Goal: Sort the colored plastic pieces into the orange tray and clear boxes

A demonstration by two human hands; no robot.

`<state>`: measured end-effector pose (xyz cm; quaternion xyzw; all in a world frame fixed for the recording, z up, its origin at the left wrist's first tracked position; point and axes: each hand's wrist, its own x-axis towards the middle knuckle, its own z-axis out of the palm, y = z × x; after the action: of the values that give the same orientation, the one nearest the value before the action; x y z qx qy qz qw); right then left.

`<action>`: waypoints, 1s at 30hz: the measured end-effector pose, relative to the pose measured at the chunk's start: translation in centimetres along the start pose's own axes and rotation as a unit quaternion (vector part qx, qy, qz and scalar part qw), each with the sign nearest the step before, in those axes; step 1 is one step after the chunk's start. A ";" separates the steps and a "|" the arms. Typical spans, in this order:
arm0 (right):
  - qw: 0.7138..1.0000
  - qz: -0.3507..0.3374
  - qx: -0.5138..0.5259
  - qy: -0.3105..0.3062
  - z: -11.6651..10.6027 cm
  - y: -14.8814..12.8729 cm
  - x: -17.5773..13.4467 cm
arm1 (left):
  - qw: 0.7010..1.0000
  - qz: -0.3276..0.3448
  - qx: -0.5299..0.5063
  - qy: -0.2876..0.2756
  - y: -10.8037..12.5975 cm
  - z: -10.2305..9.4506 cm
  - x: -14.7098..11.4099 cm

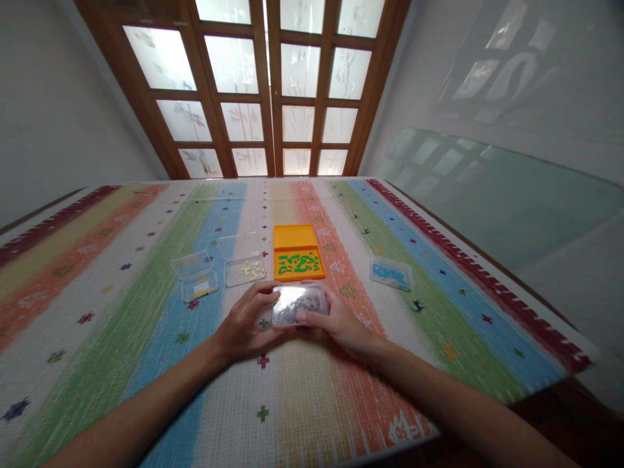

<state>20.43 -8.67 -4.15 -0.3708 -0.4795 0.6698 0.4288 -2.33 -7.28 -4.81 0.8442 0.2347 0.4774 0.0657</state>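
Between both hands I hold a clear plastic box [287,311] with its lid closed and small dark pieces inside, just above the table. My left hand [248,318] grips its left end, thumb near the top corner. Around its right end wraps my right hand [344,322], with the thumb lying on the lid. Just beyond the held box, an orange case [294,236] lies open with small green pieces in its near half. To its left is an open clear box [234,273] with pale yellowish pieces.
Farther left stands another open clear box [184,291] with a few yellow and white bits. A clear box with blue pieces [391,273] sits on the right. A striped cloth [219,416] covers the table; a glass panel [487,195] leans along the right wall.
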 end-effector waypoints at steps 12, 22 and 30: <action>0.999 0.013 0.003 -0.036 0.1 0.0 0.0 | 1.000 0.007 0.008 -0.019 -0.5 0.0 -0.8; 0.999 -0.024 -0.029 -0.002 -0.3 -0.2 0.2 | 1.000 -0.028 0.001 -0.004 -0.3 0.1 -0.5; 0.992 -0.084 -0.097 -0.009 -1.8 -0.6 0.7 | 0.996 -0.090 0.011 -0.004 -0.7 0.1 -0.5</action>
<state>21.97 -7.37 -4.12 -0.3634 -0.5754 0.5849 0.4413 -2.66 -6.86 -5.46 0.8223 0.3147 0.4635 0.1001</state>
